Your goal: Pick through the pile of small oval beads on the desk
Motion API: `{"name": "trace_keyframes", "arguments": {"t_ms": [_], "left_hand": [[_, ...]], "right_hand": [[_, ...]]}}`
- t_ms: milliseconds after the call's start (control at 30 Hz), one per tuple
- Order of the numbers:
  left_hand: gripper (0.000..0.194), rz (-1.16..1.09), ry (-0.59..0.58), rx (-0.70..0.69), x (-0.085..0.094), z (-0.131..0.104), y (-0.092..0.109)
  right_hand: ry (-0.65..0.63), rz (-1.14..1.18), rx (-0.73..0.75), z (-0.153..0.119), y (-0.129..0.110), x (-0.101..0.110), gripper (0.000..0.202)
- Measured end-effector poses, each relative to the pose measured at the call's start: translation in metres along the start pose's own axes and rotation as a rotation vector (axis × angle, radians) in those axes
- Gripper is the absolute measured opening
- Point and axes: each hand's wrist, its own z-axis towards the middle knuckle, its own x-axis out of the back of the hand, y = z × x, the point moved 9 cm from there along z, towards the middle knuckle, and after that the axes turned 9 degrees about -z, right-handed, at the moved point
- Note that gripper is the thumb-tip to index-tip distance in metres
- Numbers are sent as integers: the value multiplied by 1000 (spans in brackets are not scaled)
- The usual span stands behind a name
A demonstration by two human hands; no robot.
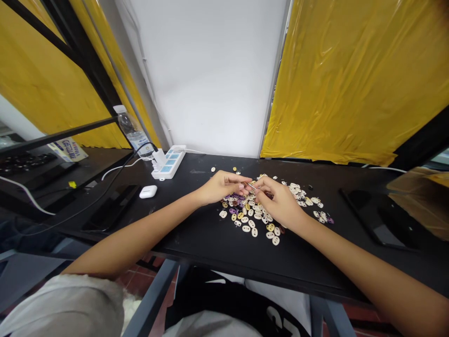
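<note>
My left hand (224, 187) pinches a small brown piece (244, 185) between thumb and fingers, just above a spread-out pile. Opposite it, my right hand (278, 199) is closed on a thin, shiny metal tool (251, 186), whose tip meets the brown piece. Whether it is tweezers or a pick is too small to tell. Beneath both hands lies the pile of small oval pieces with holes (251, 223), mostly cream, with yellow, purple (233, 211) and brown ones among them. My fingers and palms hide part of it.
On the left of the black table (203, 234) are a white earbud case (148, 191), a dark phone (114, 208), a power strip (170, 163) with chargers and cables, and a water bottle (131, 128). A black tablet-like slab (379, 217) and a brown paper bag (421, 201) lie right.
</note>
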Motion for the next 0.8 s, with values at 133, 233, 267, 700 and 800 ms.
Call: {"name": "trace_keyframes", "arguments": {"t_ms": [133, 233, 267, 700, 800], "left_hand": [[34, 56, -20, -33, -2, 1, 2], [31, 63, -4, -44, -2, 1, 4], [29, 57, 6, -44, -1, 1, 4], [24, 87, 57, -36, 2, -1, 6], [29, 50, 29, 6, 1, -3, 0]], "right_hand": [[4, -1, -1, 1, 2, 0, 13], [2, 3, 11, 1, 1, 0, 14], [-3, 4, 11, 1, 1, -1, 14], [-45, -2, -20, 0, 3, -6, 9], [-71, 18, 8, -1, 1, -8, 6]]}}
